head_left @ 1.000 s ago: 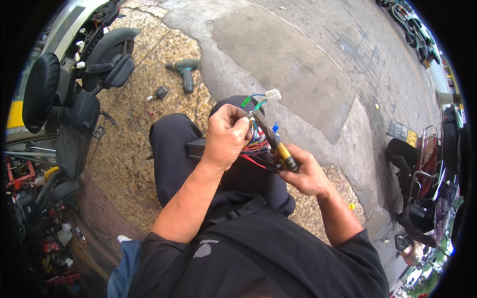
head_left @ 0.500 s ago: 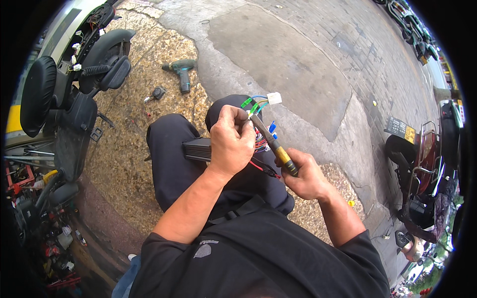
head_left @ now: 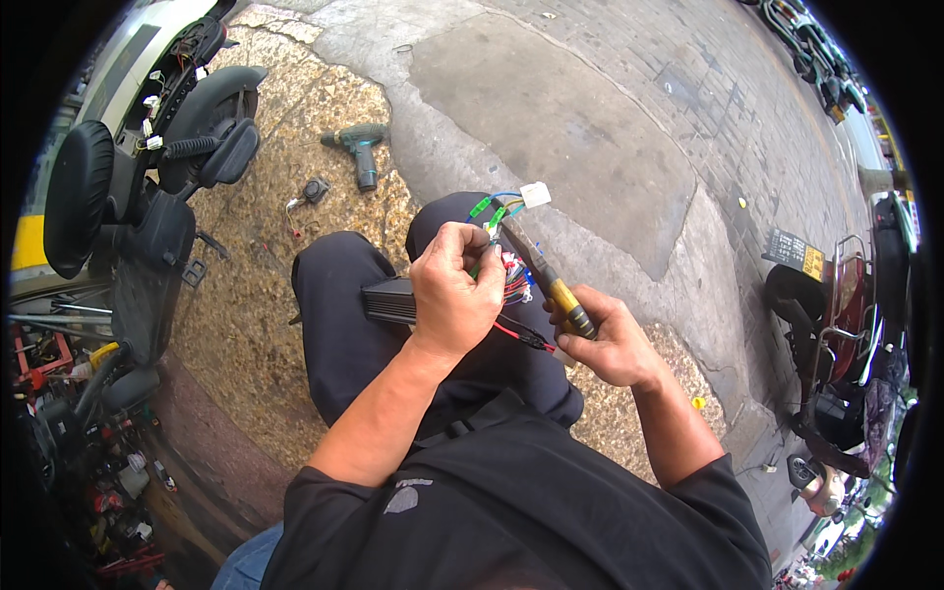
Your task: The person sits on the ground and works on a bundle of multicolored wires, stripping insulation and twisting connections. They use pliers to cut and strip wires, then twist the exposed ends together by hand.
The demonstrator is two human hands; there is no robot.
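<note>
My left hand (head_left: 454, 295) is closed in a pinch on thin wires above my knee; its fingertips hide the exact spot they grip. Green sleeves (head_left: 479, 207) cover parts of these wires, which run to a white plug connector (head_left: 535, 195) just beyond. In my right hand (head_left: 612, 339) are pliers (head_left: 562, 295) with yellow and black handles. Their jaws point up and left, close to my left fingertips; whether they touch a wire I cannot tell. A black finned metal box (head_left: 389, 301) rests on my lap, with a bundle of coloured wires (head_left: 516, 280) beside it, partly behind my left hand.
A cordless drill (head_left: 364, 152) lies on the pebbled ground ahead, near a small round black part (head_left: 315, 190) with wires. At left stands a partly stripped scooter (head_left: 152, 226) with exposed connectors. Another parked scooter (head_left: 836, 324) is at right. Assorted parts (head_left: 118, 472) crowd the lower left.
The pliers' jaws have shifted slightly and look a little apart from my left fingertips. The white connector has moved slightly left. My left hand keeps its pinch.
</note>
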